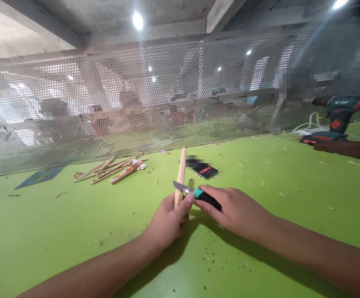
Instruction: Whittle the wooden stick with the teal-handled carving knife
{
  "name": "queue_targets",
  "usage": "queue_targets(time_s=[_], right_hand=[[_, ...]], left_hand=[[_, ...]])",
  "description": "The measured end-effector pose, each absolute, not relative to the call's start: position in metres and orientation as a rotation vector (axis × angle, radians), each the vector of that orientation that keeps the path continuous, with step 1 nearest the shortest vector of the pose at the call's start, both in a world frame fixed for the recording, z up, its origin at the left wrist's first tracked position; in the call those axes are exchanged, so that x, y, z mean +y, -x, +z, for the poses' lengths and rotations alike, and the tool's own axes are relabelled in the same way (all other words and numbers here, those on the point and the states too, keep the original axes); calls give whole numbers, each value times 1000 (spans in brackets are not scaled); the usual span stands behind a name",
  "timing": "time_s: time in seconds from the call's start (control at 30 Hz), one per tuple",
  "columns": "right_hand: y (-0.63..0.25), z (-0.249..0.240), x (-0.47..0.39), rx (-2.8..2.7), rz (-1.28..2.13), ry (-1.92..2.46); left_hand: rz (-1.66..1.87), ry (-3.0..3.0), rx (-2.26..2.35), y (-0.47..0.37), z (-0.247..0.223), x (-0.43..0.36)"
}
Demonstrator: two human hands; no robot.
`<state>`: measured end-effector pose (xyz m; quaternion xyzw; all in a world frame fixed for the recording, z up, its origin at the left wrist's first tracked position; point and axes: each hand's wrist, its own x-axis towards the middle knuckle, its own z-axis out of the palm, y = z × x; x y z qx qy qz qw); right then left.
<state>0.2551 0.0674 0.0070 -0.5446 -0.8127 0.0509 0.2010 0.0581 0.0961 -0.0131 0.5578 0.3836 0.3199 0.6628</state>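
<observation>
While the left hand [167, 219] grips a pale wooden stick [181, 167], the right hand [234, 209] grasps a green-and-black utility knife [198, 193], its blade [180, 187] lying across the stick.

No lettering can be read: marks on the power drill [339, 115] and phone screen [206, 170] are too blurred.

Hands, two: one left hand [164, 223] and one right hand [232, 207]. Single items: one knife [198, 193], one wooden rod [181, 171], one phone [205, 170], one cordless drill [338, 117], one dark brown piece [347, 150], one blue sheet [39, 178], one green tabletop [74, 236] and one perforated screen [155, 95]. Ceiling lamps [138, 20] above the screen, two. Heaped sticks [125, 170], several, overlapping too closely for an exact count; wood chips [282, 194], numerous, scattered.
</observation>
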Motion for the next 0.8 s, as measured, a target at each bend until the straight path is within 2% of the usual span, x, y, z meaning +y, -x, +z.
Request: queue_targets(time_s=[0.13,0.37,0.8], right_hand=[[-262,12,72,-2226,120,1556],[-263,19,67,-2427,464,1328],[-251,6,59,-2346,116,1437]], left_hand=[[697,-1319,882,-55,-14,98],[615,-1395,731,-50,-16,103],[727,-1490,868,-48,-25,102]])
